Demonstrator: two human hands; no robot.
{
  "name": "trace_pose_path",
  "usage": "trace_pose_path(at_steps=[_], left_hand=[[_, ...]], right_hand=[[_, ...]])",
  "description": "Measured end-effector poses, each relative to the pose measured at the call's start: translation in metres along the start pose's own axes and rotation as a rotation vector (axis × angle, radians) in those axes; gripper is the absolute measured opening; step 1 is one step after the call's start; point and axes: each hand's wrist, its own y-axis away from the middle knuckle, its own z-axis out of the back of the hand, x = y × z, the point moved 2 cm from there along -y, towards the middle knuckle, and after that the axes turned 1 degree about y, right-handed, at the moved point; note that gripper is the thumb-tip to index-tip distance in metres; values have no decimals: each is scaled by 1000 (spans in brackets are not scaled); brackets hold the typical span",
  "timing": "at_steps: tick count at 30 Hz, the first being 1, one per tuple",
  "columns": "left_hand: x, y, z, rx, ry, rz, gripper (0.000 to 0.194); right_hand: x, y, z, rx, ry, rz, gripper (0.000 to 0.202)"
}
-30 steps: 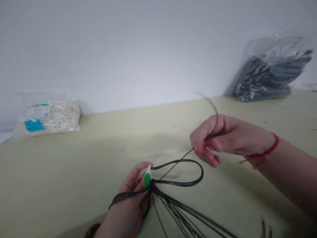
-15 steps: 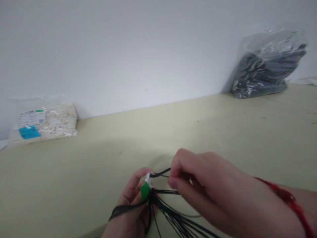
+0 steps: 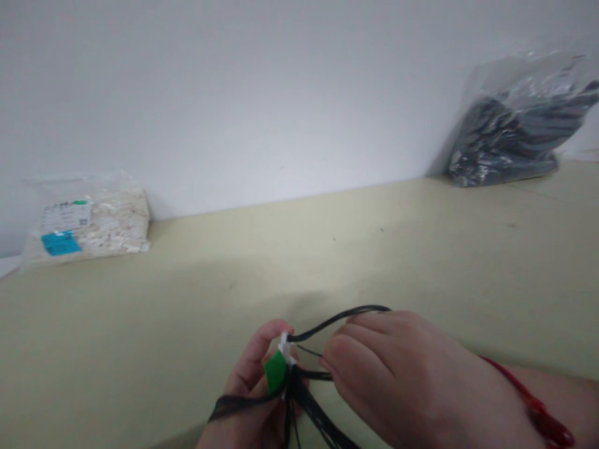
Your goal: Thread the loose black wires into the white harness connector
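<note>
Low in the middle of the head view, my left hand [image 3: 253, 380] is closed around a small white connector [image 3: 284, 345]. A green tag [image 3: 276, 372] sits against the connector, by my fingers. Black wires [image 3: 318, 408] fan out from it toward the lower right, and one bundle loops back over my left wrist. Just to the right, my right hand [image 3: 384, 368] pinches a thin black wire [image 3: 309, 350] close to the connector. A thicker black strand [image 3: 337, 321] arches over the back of that hand. My right fingertips are partly hidden.
At the left, against the white wall [image 3: 281, 100], lies a clear bag [image 3: 116, 218] of small white parts with a label. A clear bag [image 3: 515, 137] of dark cables leans on the wall at the right. The tabletop [image 3: 140, 324] is pale yellow-green.
My right hand has turned more palm-down and dropped slightly, now at the thin wire. The thicker black strand has come out of my fingertips and arches above the hand. The view shifted slightly.
</note>
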Motion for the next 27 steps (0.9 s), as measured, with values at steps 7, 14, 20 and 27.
trace_pose_path(at_steps=[7, 14, 20, 27], left_hand=[[0, -2, -2, 17, -87, -50, 35], [-1, -2, -5, 39, -131, -102, 27], [2, -4, 0, 19, -177, -101, 27], [3, -5, 5, 47, -268, -109, 28]], right_hand=[[5, 1, -3, 7, 49, -19, 17], [3, 4, -6, -7, 76, -61, 16], [3, 4, -9, 44, 7, -92, 8], [4, 3, -16, -17, 62, -47, 13]])
